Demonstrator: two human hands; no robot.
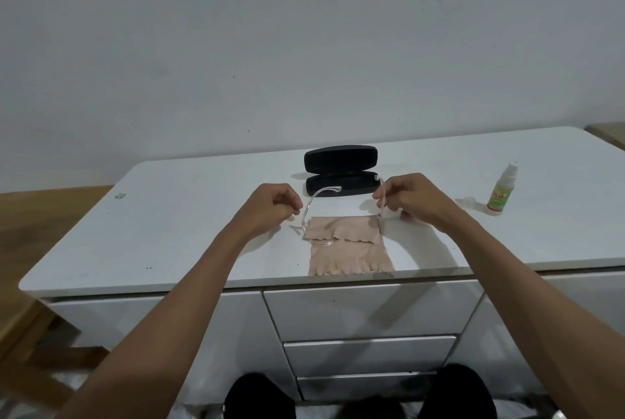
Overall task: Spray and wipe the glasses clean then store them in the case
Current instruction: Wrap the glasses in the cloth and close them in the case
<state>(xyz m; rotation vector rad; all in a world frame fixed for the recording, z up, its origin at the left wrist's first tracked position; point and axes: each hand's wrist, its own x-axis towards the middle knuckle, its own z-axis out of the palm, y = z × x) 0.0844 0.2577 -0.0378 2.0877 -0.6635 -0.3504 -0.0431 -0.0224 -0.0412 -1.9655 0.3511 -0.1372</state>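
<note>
Clear-framed glasses [313, 200] are held just above the white cabinet top [189, 232], temples spread open and pointing away from me. My left hand [274, 205] pinches the left temple near its hinge. My right hand [411, 197] pinches the right temple. A beige wiping cloth [348, 253] hangs over the front of the glasses and hides most of the lenses; its lower part lies on the top near the front edge. Behind the glasses lies the black glasses case [341, 170], opened. A small spray bottle [502, 190] with a green label stands at the right.
A clear cap [468, 202] lies next to the spray bottle. White drawers [368, 310] are below the front edge. A wooden floor and wooden piece [40, 344] are at the left. A plain wall rises behind the cabinet.
</note>
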